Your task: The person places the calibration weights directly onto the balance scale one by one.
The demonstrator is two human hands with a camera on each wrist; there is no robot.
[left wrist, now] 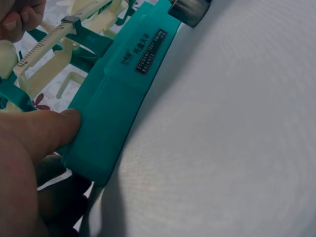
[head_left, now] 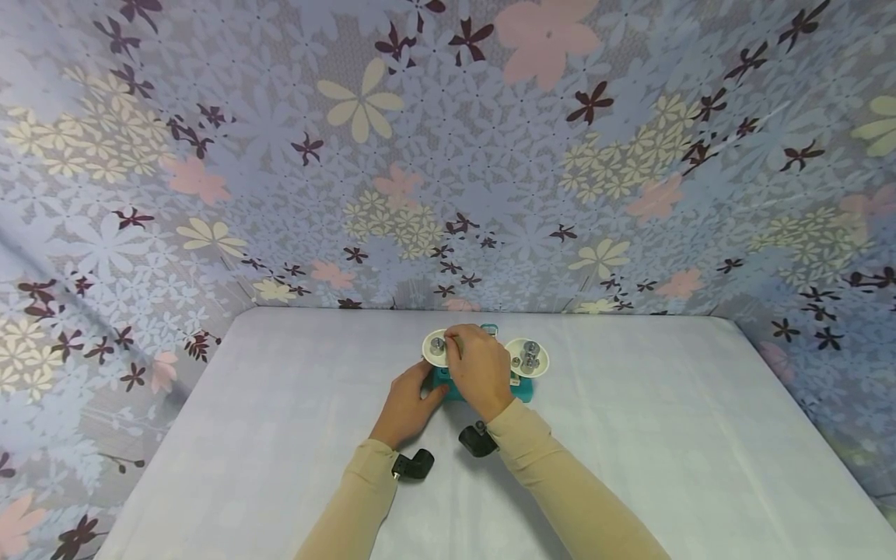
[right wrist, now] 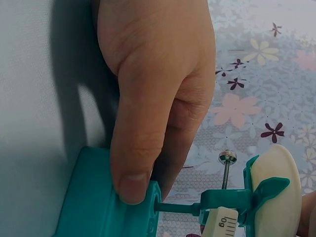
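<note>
A teal student tray balance (head_left: pixel 523 391) stands near the back of the table. My left hand (head_left: pixel 407 402) grips its left end, with the thumb (left wrist: pixel 54 123) on the front of the base and the fingers behind. A small silvery weight (head_left: pixel 437 344) lies on the white left pan (head_left: pixel 429 358). My right hand (head_left: pixel 481 365) reaches across over the inner side of that pan with curled fingers; whether they pinch something is hidden. Several silvery weights (head_left: pixel 530 356) are on the right pan (head_left: pixel 519 372). The graduated beam (left wrist: pixel 47 47) carries a small slider (left wrist: pixel 71 20).
A pale cloth covers the table (head_left: pixel 665 435). Behind it hangs a flowered curtain (head_left: pixel 490 194). Each wrist wears a black camera, the left one (head_left: pixel 418 464) close to the right one (head_left: pixel 477 441). A knurled screw (right wrist: pixel 227 157) sticks out near the pan's holder.
</note>
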